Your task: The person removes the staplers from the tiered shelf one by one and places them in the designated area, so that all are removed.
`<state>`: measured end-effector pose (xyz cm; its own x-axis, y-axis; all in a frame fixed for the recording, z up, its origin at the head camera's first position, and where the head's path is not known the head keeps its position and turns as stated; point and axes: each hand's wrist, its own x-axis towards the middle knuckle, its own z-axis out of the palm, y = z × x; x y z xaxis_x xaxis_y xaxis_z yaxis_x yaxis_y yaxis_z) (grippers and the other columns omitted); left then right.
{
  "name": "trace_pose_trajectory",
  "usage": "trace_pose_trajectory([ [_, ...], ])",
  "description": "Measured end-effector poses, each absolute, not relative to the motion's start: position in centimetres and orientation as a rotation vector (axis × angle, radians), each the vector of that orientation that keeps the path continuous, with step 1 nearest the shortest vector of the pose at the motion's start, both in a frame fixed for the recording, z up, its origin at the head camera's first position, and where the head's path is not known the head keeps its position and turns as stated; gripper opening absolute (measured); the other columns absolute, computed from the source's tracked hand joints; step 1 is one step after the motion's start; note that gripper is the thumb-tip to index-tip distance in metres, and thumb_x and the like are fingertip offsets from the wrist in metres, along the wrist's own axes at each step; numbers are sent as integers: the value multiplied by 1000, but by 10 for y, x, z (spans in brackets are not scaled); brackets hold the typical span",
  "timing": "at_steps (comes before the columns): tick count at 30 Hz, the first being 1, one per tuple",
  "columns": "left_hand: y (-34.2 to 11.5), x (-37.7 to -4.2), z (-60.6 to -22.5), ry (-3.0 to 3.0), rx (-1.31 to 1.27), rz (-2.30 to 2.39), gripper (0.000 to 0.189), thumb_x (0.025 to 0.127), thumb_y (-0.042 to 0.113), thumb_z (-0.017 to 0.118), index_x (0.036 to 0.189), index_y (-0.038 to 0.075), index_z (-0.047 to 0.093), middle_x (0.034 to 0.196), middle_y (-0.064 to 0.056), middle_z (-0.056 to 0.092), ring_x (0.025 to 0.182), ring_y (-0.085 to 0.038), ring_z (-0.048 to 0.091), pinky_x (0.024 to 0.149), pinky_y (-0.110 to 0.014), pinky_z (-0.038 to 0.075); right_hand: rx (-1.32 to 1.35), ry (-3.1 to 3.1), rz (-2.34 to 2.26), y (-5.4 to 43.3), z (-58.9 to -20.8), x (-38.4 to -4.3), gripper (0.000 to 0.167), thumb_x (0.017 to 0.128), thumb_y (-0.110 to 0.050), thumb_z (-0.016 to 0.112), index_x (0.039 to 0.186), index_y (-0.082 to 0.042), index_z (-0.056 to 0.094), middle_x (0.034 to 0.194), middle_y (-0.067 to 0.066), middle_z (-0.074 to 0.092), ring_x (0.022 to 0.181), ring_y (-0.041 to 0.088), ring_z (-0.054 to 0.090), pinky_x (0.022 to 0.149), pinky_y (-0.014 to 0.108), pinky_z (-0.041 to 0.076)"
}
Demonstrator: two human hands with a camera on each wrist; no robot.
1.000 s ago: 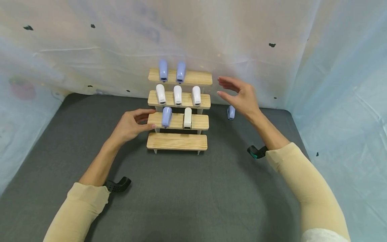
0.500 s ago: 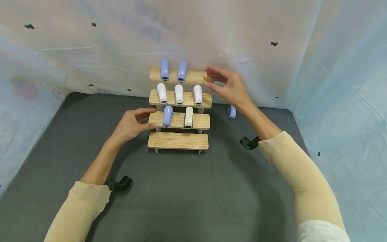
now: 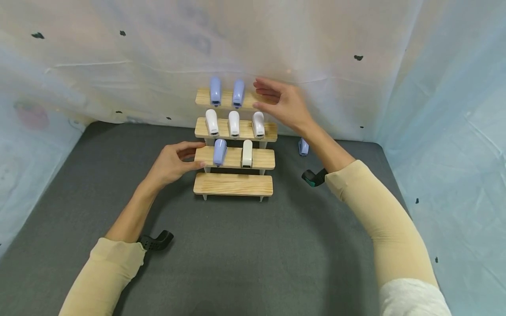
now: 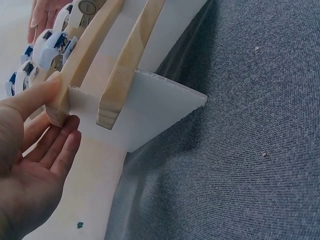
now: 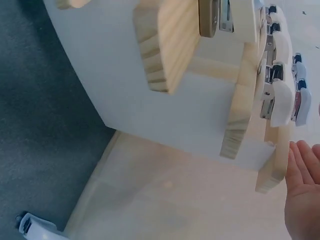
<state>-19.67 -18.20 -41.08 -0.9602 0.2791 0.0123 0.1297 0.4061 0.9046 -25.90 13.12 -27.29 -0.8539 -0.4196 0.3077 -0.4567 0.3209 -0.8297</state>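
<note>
A four-tier wooden stand (image 3: 233,184) holds small staplers. On its top tier are two blue staplers (image 3: 238,92), with three white staplers (image 3: 234,123) one tier below. The third tier bears a blue stapler (image 3: 219,152) and a cream stapler (image 3: 247,153); the bottom tier is bare. My left hand (image 3: 168,164) grips the left end of the third tier, thumb in front and fingers behind, as the left wrist view shows. My right hand (image 3: 286,103) is at the top tier's right end, fingers extended and holding nothing, right of the blue staplers.
Another blue stapler (image 3: 303,147) lies on the dark grey tabletop (image 3: 221,254), right of the stand and behind my right forearm. Pale plastic sheeting (image 3: 158,57) hangs behind and at both sides. Black camera mounts (image 3: 157,240) stick out from the wrists.
My right hand has moved left from beside the stand to over the top tier's right end. The left hand keeps its grip, and the staplers stay in place.
</note>
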Motion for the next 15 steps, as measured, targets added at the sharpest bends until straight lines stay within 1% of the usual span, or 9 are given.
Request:
trace_pose_trajectory([
  [5, -182, -196, -411, 2505, 365, 1611, 57, 87, 23, 80, 138, 13, 59, 141, -6, 56, 130, -28, 52, 103, -45, 50, 823, -2557, 1615, 123, -271, -262, 58, 90, -1, 72, 142, 7, 49, 139, 23, 55, 127, 30, 56, 107, 27, 46],
  [11, -184, -195, -412, 2496, 360, 1625, 57, 87, 24, 80, 138, 14, 60, 141, -6, 56, 132, -29, 51, 103, -45, 49, 844, -2558, 1636, 115, -272, -267, 59, 89, 1, 72, 142, 9, 47, 140, 26, 52, 129, 35, 53, 109, 32, 45],
  [15, -185, -195, -412, 2491, 367, 1632, 56, 87, 25, 80, 138, 15, 60, 141, -6, 56, 132, -29, 51, 103, -46, 49, 857, -2570, 1640, 113, -280, -279, 62, 89, -1, 74, 144, 7, 46, 142, 23, 52, 130, 31, 53, 109, 29, 44],
])
